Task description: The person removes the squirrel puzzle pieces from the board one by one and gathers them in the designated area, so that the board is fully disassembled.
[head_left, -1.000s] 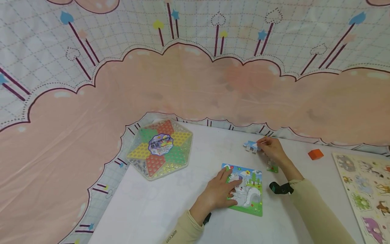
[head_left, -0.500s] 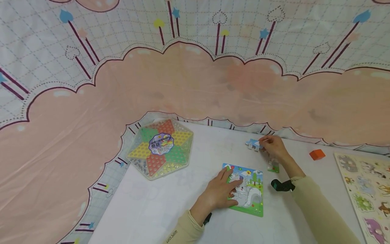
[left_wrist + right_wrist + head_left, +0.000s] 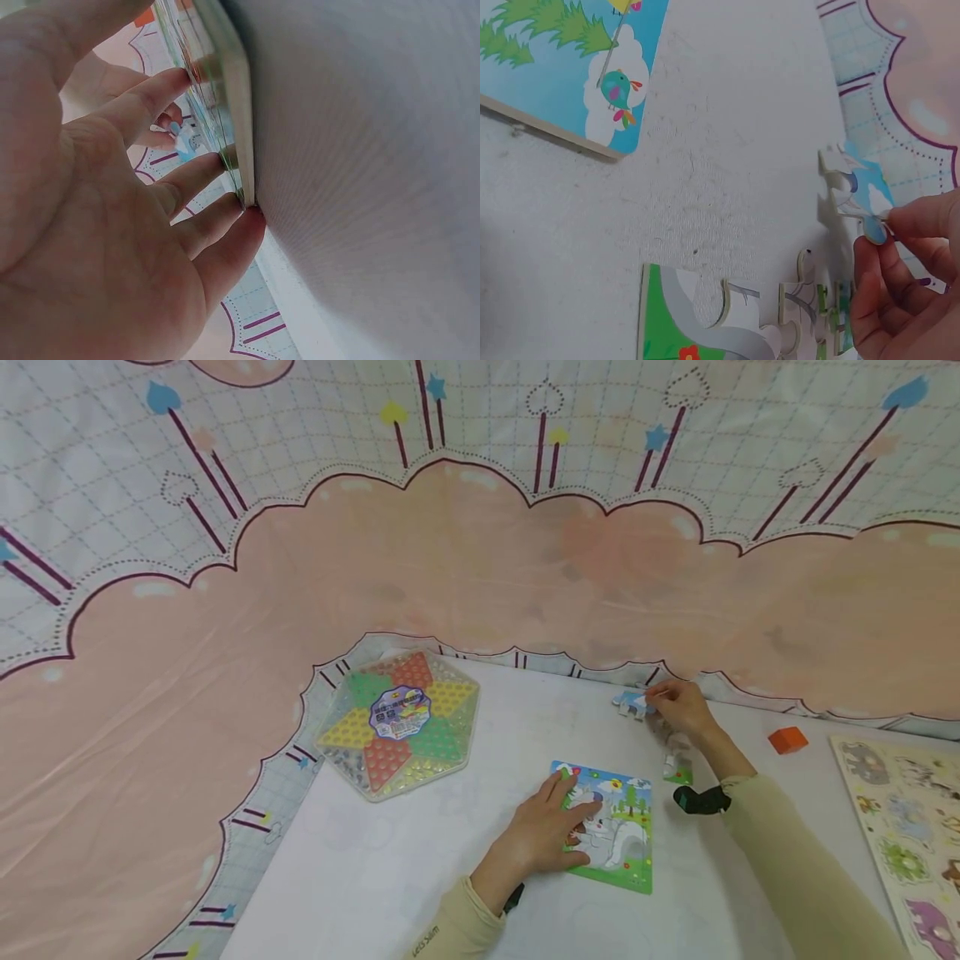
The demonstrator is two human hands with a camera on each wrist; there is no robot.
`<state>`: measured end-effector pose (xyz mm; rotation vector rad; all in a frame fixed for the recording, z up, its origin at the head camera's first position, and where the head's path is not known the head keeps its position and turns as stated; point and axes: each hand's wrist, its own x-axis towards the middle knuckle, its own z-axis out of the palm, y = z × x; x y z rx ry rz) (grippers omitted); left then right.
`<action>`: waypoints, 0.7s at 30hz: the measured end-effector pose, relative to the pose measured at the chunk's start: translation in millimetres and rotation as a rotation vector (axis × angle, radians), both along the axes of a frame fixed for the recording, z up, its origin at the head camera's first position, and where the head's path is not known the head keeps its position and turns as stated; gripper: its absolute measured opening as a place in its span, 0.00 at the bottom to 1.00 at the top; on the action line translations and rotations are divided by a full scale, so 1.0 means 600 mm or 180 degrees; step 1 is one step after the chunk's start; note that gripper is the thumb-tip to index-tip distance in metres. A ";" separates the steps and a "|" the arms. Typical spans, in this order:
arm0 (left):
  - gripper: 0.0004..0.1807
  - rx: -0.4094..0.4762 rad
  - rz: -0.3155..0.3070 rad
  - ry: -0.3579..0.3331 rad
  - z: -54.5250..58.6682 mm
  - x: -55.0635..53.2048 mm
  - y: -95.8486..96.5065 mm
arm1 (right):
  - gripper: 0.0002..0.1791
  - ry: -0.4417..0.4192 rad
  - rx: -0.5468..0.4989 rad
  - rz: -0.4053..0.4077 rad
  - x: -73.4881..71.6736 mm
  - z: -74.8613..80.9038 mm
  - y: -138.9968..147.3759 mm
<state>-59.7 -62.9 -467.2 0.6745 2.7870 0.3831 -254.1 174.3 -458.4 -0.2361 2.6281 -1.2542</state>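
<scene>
My right hand (image 3: 686, 710) pinches a blue-and-white jigsaw piece (image 3: 868, 187) between thumb and fingers near the table's far edge. Just below that hand lie more jigsaw pieces (image 3: 705, 319), green, grey and white; the hand partly hides them in the head view. My left hand (image 3: 543, 833) rests with fingers spread on the left part of a puzzle board (image 3: 626, 843) picturing a grey squirrel. From the left wrist view, the fingertips touch the board's face, and the little finger reaches its edge (image 3: 246, 127). Part of the squirrel is hidden under that hand.
A hexagonal Chinese checkers set (image 3: 442, 768) lies at the table's far left. An orange block (image 3: 787, 740) sits to the right of my right hand. Beyond it is a wooden animal peg board (image 3: 885, 810). A patterned cloth (image 3: 480, 568) hangs behind the white table (image 3: 375, 877).
My right hand, holding the jigsaw piece, has shifted slightly right and toward the far edge. The left hand stays on the board. The head view has drifted a little.
</scene>
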 end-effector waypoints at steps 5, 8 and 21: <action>0.38 0.0030 -0.0012 0.0048 -0.005 0.000 -0.001 | 0.13 0.0098 -0.0032 0.0052 -0.010 -0.003 0.000; 0.38 0.0043 -0.0014 0.0040 -0.007 0.000 0.000 | 0.12 0.0160 -0.0019 0.0062 -0.014 -0.003 0.000; 0.38 -0.0012 -0.0013 0.0058 -0.005 0.000 -0.001 | 0.15 0.0063 0.0149 -0.0004 -0.022 -0.004 -0.001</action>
